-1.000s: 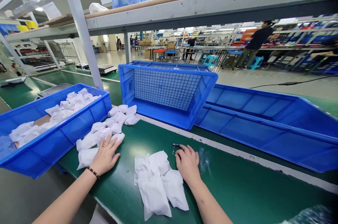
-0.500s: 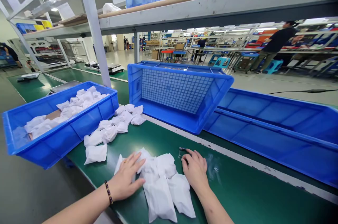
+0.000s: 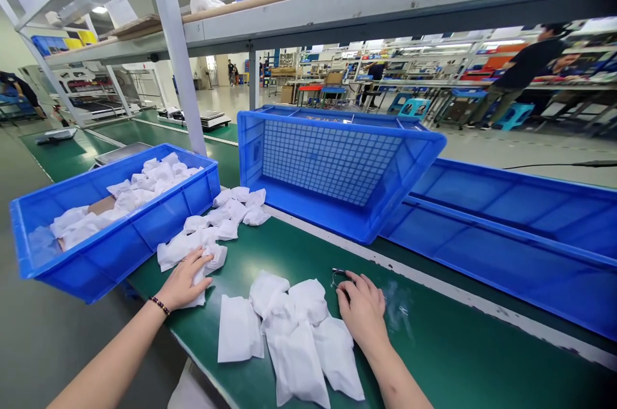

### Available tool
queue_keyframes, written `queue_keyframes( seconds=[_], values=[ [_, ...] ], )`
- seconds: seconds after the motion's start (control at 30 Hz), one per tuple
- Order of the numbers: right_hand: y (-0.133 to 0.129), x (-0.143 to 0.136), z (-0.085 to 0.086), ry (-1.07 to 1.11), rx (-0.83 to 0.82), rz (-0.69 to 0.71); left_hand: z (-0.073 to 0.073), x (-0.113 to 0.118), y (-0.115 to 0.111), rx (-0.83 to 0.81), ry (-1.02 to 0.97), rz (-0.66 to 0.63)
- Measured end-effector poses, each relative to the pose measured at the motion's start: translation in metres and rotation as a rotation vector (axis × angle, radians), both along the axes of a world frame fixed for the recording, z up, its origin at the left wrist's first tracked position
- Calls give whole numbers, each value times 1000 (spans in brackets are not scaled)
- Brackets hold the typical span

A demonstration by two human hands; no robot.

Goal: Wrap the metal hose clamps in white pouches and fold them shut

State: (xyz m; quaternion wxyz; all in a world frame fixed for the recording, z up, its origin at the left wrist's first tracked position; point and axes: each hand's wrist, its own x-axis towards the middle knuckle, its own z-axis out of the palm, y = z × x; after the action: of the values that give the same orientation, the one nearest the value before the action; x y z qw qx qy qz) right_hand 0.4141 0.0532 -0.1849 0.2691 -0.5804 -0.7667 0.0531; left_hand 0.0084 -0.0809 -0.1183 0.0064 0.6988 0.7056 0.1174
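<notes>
My left hand (image 3: 189, 281) lies with fingers stretched out over a white pouch (image 3: 197, 296) at the near end of a loose row of white pouches (image 3: 226, 211). It touches the pouches; I cannot see a grip on one. At the front centre several more white pouches (image 3: 296, 338) overlap, and a flat one (image 3: 240, 330) rests at their left side. My right hand (image 3: 365, 307) rests on the green work surface (image 3: 448, 345) right of this group. Its fingers are curled over a small dark loop with a shiny end (image 3: 339, 274), whose kind I cannot make out.
A blue bin (image 3: 120, 251) holding white pouches stands at the left. Another blue crate (image 3: 308, 206) is tilted towards me at the back, beside long blue bins (image 3: 511, 248). A shelf beam (image 3: 337, 7) and a white post (image 3: 174, 42) frame the bench. A person (image 3: 525, 71) stands far right.
My left hand has moved left and away from the front group to the row beside the blue bin. The flat pouch it covered now shows. My right hand stays by the dark loop.
</notes>
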Motion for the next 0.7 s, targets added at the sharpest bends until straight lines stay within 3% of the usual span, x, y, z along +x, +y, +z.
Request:
queue_keyframes(
  seconds=[0.13, 0.27, 0.37, 0.43, 0.53, 0.6, 0.7],
  values=[
    [-1, 1, -1, 4, -17, 3, -7, 34, -10, -30, -103, -2],
    [-1, 2, -3, 2, -19, 14, 0, 70, -15, -81, -290, -206],
    [0, 3, -4, 0, -14, 22, 9, 74, -7, 12, -317, -279],
    [0, 3, -4, -1, -11, 24, 15, 60, 6, 136, -205, -100],
    [0, 3, -4, -5, -2, 24, 18, 26, 27, 110, -1, 381],
    [0, 3, -3, -6, 8, 27, 15, 8, 36, -28, 90, 486],
    [0, 2, -3, -6, 18, 34, 9, -1, 35, -128, 147, 475]
  ],
)
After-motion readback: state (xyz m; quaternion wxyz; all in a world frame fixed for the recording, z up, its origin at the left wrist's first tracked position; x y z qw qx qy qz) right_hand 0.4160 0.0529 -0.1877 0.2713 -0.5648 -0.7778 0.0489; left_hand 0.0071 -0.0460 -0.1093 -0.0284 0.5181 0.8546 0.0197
